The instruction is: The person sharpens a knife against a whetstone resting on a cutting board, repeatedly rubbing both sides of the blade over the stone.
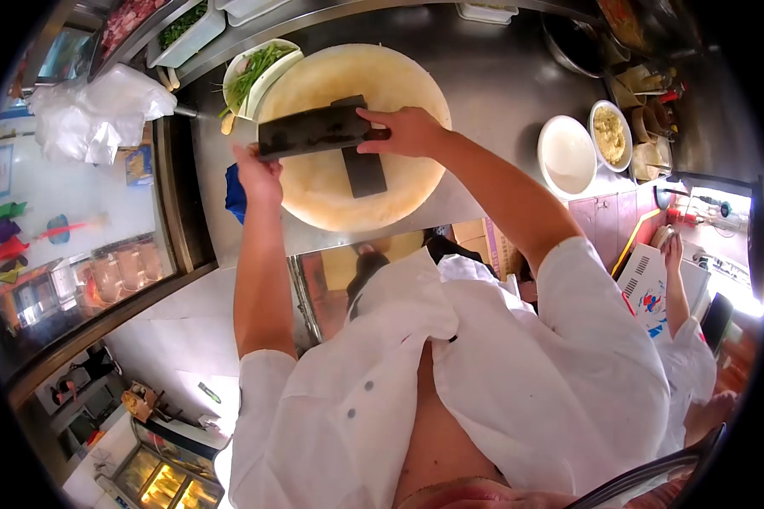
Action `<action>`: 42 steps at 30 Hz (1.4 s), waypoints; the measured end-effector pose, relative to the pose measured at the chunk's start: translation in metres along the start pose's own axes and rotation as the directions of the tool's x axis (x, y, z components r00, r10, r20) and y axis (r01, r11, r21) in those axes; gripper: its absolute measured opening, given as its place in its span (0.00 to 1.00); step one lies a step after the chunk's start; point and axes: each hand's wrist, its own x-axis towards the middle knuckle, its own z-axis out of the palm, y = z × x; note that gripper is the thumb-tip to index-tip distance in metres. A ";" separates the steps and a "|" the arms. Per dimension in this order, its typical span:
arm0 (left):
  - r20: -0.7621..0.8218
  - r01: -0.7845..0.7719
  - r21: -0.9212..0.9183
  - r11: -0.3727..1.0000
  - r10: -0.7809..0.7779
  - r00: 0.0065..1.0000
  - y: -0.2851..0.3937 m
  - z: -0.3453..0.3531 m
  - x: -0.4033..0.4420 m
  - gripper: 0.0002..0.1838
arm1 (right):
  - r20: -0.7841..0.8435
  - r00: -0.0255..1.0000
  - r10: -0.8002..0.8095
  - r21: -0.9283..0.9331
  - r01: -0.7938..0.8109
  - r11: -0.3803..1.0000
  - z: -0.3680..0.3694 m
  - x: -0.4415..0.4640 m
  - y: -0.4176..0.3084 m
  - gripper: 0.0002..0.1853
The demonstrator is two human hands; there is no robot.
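A cleaver with a broad dark blade (pixel 310 131) lies crosswise over a dark, flat rectangular whetstone (pixel 364 170) on a round, thick chopping board (pixel 314 201). My right hand (pixel 409 131) is wrapped round the cleaver's short handle, some fingers stretched toward the blade. At the blade's far left end, my left hand (pixel 261 176) has its fingers curled against the corner of the cleaver. The blade hides the middle of the whetstone. Whether blade and stone touch, I cannot tell.
A white container of green vegetables (pixel 259 72) stands at the board's upper left, with a blue cloth-like item (pixel 235 193) below it. Right on the steel counter (pixel 492 93) are a white bowl (pixel 567 157) and a bowl of pale yellow food (pixel 609 136). Another person's arm (pixel 675 284) shows far right.
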 end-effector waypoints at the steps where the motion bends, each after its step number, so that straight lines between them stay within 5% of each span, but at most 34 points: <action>1: -0.014 -0.062 -0.149 0.987 0.061 0.998 0.031 0.034 -0.040 0.32 | -0.076 0.997 0.009 0.208 0.007 0.978 0.001 -0.011 -0.002 0.49; 2: -0.037 -0.126 -0.295 0.947 0.120 0.992 0.045 0.053 -0.069 0.29 | -0.148 0.988 0.031 0.406 0.032 0.913 0.002 -0.021 -0.006 0.47; 3: -0.041 -0.134 -0.304 0.943 0.127 0.991 0.041 0.053 -0.081 0.29 | -0.148 0.989 0.022 0.396 0.039 0.917 0.004 -0.028 -0.011 0.47; 5: 0.183 -0.275 -0.181 0.944 0.307 0.934 0.030 0.048 -0.098 0.25 | -0.061 0.996 0.070 0.826 0.011 0.564 0.007 -0.040 -0.021 0.45; 6: 0.277 -0.375 0.096 0.922 0.337 0.900 0.013 0.038 -0.103 0.21 | -0.032 0.995 0.098 0.883 -0.018 0.469 0.004 -0.047 -0.032 0.31; 7: 0.372 -0.466 0.354 0.811 0.336 0.865 -0.002 0.030 -0.112 0.18 | -0.035 0.995 0.094 0.878 -0.014 0.479 0.001 -0.052 -0.036 0.31; 10: 0.592 -0.540 0.503 0.675 0.186 0.784 -0.026 0.057 -0.178 0.19 | 0.198 0.975 0.103 0.977 -0.205 0.056 0.002 -0.059 -0.048 0.13; 11: 0.617 -0.508 0.544 0.668 0.092 0.781 -0.033 0.064 -0.188 0.25 | 0.199 0.975 0.098 0.976 -0.206 0.066 0.016 -0.055 -0.047 0.13; 12: 0.614 -0.511 0.539 0.670 0.102 0.783 -0.038 0.072 -0.193 0.25 | 0.112 0.987 0.112 0.993 -0.108 -0.041 0.037 -0.048 -0.044 0.11; 14: 0.682 -0.735 0.501 0.457 0.315 0.660 -0.047 0.081 -0.202 0.37 | 0.029 0.975 0.218 0.958 0.035 -0.283 0.050 -0.046 -0.067 0.08; 18: 0.599 -0.702 0.565 0.433 0.370 0.710 -0.048 0.090 -0.197 0.45 | 0.050 0.999 -0.005 0.927 -0.048 -0.372 0.076 -0.050 -0.069 0.12; 22: 0.525 -0.600 0.750 0.279 0.301 0.796 -0.047 0.088 -0.186 0.49 | 0.034 0.989 0.147 0.918 0.027 -0.395 0.114 -0.054 -0.094 0.14; 25: 0.456 -0.499 0.838 0.223 0.217 0.863 -0.047 0.087 -0.176 0.52 | 0.009 0.991 0.134 0.920 0.044 -0.390 0.126 -0.060 -0.100 0.19; 27: 0.435 -0.468 0.863 0.191 0.189 0.880 -0.055 0.071 -0.168 0.54 | 0.111 0.989 0.097 0.981 -0.093 -0.170 0.133 -0.060 -0.091 0.20; 28: 0.497 -0.518 0.849 0.106 0.174 0.850 -0.061 0.059 -0.160 0.54 | 0.106 0.989 0.101 0.981 -0.087 -0.171 0.135 -0.062 -0.088 0.20; 30: 0.559 -0.560 0.828 -0.037 0.141 0.817 -0.051 0.051 -0.160 0.55 | 0.077 0.997 0.019 0.978 -0.080 0.195 0.130 -0.067 -0.087 0.21; 31: 0.564 -0.564 0.825 -0.037 0.134 0.815 -0.046 0.047 -0.160 0.55 | 0.077 0.997 0.027 0.978 -0.081 0.191 0.128 -0.074 -0.083 0.21; 33: 0.526 -0.524 0.844 -0.116 -0.008 0.850 -0.038 0.036 -0.158 0.55 | -0.002 1.000 -0.017 0.583 0.015 0.813 0.101 -0.095 -0.086 0.24; 35: 0.526 -0.522 0.839 -0.155 -0.016 0.850 -0.035 0.024 -0.155 0.53 | 0.007 1.000 0.010 0.581 -0.012 0.814 0.088 -0.104 -0.078 0.27; 37: 0.447 -0.452 0.853 -0.259 -0.082 0.891 -0.034 0.013 -0.154 0.52 | -0.266 0.962 0.057 0.315 0.031 0.949 0.087 -0.111 -0.070 0.29; 40: 0.459 -0.464 0.835 -0.296 -0.091 0.884 -0.038 -0.001 -0.150 0.52 | -0.415 0.908 -0.054 0.056 0.084 0.995 0.079 -0.100 -0.064 0.33; 42: 0.478 -0.480 0.820 -0.310 -0.089 0.874 -0.046 -0.011 -0.148 0.52 | -0.356 0.934 -0.035 -0.024 0.028 0.999 0.084 -0.087 -0.063 0.35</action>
